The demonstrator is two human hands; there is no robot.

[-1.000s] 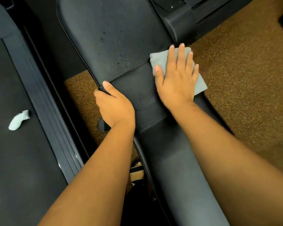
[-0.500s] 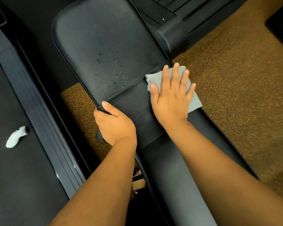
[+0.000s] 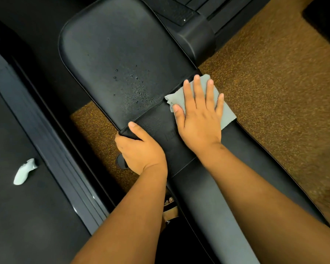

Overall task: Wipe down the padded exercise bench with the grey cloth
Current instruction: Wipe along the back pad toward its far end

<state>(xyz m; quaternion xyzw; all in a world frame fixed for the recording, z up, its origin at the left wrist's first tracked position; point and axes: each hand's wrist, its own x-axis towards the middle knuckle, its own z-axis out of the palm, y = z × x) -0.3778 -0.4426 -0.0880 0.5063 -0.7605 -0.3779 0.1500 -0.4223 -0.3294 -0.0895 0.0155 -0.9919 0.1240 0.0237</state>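
Speckled brown carpet point(image 3: 274, 77) covers the floor, with dark exercise machines along the left and the far side. A black padded bench point(image 3: 122, 46) runs diagonally from the near right to the far left, its wide pad at the far end dotted with small droplets point(image 3: 137, 88).

The right hand point(image 3: 198, 119) lies flat on the grey cloth point(image 3: 227, 113), fingers straight and slightly spread, pressing it onto the bench where the wide pad meets the narrower band across the middle. The cloth sits under the palm and fingers: one corner shows beyond the fingertips at the far side, an edge pokes out to the left past the thumb, and another part extends right of the little finger, over the bench's right edge.

The left hand point(image 3: 139, 151) grips the left edge of the bench, thumb on top; its other fingers seem to curl under the edge, though they are hidden.

On the dark machine deck at the left lies a small pale object point(image 3: 24, 171), well apart from the bench.
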